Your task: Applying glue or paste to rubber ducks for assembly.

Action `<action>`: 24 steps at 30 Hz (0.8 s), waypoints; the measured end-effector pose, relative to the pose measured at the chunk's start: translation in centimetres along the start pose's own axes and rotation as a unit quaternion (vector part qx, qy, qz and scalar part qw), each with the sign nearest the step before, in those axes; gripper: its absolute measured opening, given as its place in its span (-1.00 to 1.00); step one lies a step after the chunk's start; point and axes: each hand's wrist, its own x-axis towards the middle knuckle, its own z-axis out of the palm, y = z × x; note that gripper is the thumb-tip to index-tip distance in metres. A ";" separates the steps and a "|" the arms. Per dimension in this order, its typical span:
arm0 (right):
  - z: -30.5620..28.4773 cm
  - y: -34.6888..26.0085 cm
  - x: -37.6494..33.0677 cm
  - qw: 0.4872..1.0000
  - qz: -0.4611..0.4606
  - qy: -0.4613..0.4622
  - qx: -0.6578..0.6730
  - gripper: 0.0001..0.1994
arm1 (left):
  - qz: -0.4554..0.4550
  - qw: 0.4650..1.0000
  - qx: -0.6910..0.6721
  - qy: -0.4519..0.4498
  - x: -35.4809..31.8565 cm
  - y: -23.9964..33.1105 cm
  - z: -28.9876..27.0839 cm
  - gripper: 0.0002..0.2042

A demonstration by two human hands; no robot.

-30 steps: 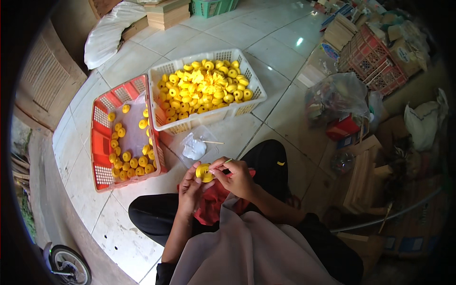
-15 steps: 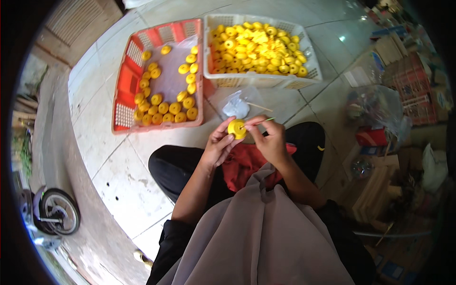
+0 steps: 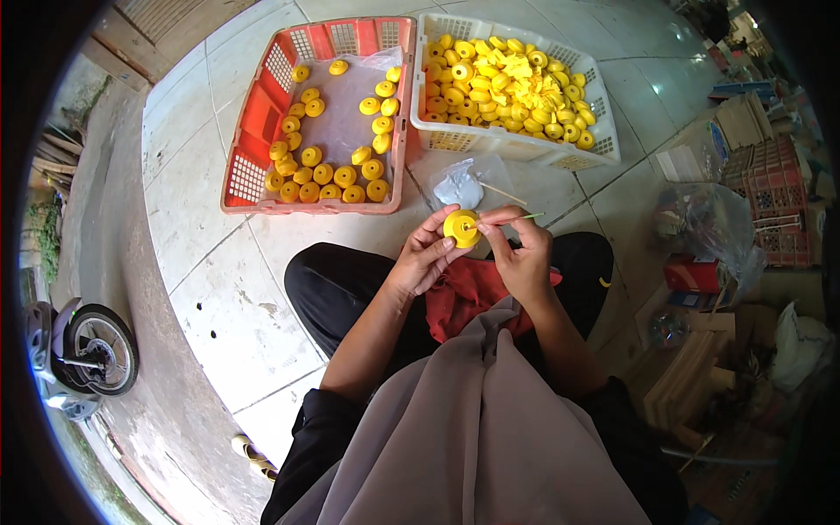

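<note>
Over my lap, my left hand [image 3: 423, 259] pinches a yellow yo-yo-shaped piece [image 3: 455, 226] between thumb and fingers, its round face with a centre hole turned up. My right hand [image 3: 523, 260] is closed on a thin stick [image 3: 530, 215] with a green end. The stick's other end meets the middle of the yellow piece; how far it enters the hole I cannot tell. Beyond my hands, a clear plastic bag [image 3: 458, 185] with a pale bluish-white mass lies on the tiles, a light wooden stick [image 3: 502, 192] poking from it.
An orange-red crate [image 3: 406, 96] holds several yellow pieces along its sides on a plastic sheet. Beside it, a white crate [image 3: 542, 150] is heaped with yellow pieces. Red cloth [image 3: 455, 302] lies on my lap. Cartons, bags and wood clutter the right; a motorbike wheel [image 3: 101, 350] shows left.
My view has shifted, so the crates sit higher and further right in the picture. Both hands keep their holds, with the stick still at the piece's centre.
</note>
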 end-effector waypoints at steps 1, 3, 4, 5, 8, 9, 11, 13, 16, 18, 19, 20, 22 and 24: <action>0.0 0.1 0.0 1.000 -0.007 0.001 -0.011 -0.93 | -0.001 1.000 0.001 0.002 0.0 0.0 0.0 -0.51; -0.1 0.1 0.1 1.000 -0.015 0.001 -0.021 -0.94 | -0.002 1.000 0.003 0.004 0.1 -0.1 -0.1 -0.51; 0.0 0.0 0.1 1.000 -0.010 0.004 -0.011 -0.94 | -0.004 1.000 -0.004 -0.001 0.1 -0.1 -0.1 -0.51; 0.0 -0.1 0.1 1.000 -0.006 0.007 0.000 -0.95 | -0.005 1.000 -0.011 -0.005 0.1 -0.1 -0.1 -0.51; 0.2 -0.1 0.1 1.000 -0.003 0.000 0.016 -0.95 | -0.003 1.000 -0.022 -0.006 0.1 -0.2 -0.1 -0.51; 0.2 0.0 0.1 1.000 -0.004 -0.001 0.016 -0.95 | -0.003 1.000 -0.022 -0.006 0.1 -0.2 -0.1 -0.51; 0.2 0.4 0.0 1.000 -0.010 0.009 -0.008 -0.95 | -0.008 0.999 -0.028 -0.012 0.0 -0.1 0.0 -0.52; 0.2 0.1 0.2 1.000 -0.025 -0.001 -0.012 -0.95 | -0.005 1.000 -0.020 -0.003 0.0 -0.4 -0.3 -0.50; 0.0 -0.1 0.4 0.998 -0.056 -0.006 -0.039 -0.95 | -0.002 1.000 -0.022 0.001 -0.1 -0.3 -0.3 -0.50; 0.0 -0.1 0.6 0.995 -0.073 -0.001 -0.063 -0.95 | 0.000 0.999 -0.033 -0.004 -0.1 -0.3 -0.3 -0.52; 0.1 -0.1 0.6 0.993 -0.087 0.009 -0.080 -0.93 | -0.003 0.999 -0.038 -0.006 -0.1 -0.3 -0.3 -0.52; 0.2 -0.1 0.7 0.990 -0.101 0.019 -0.096 -0.91 | -0.006 0.999 -0.042 -0.008 0.0 -0.3 -0.3 -0.52; 0.3 -0.1 0.5 0.991 -0.103 0.019 -0.083 -0.91 | -0.001 0.999 -0.046 -0.009 -0.1 -0.3 -0.3 -0.52; 0.3 -0.2 0.4 0.992 -0.104 0.020 -0.069 -0.91 | 0.003 0.999 -0.051 -0.010 -0.1 -0.4 -0.4 -0.52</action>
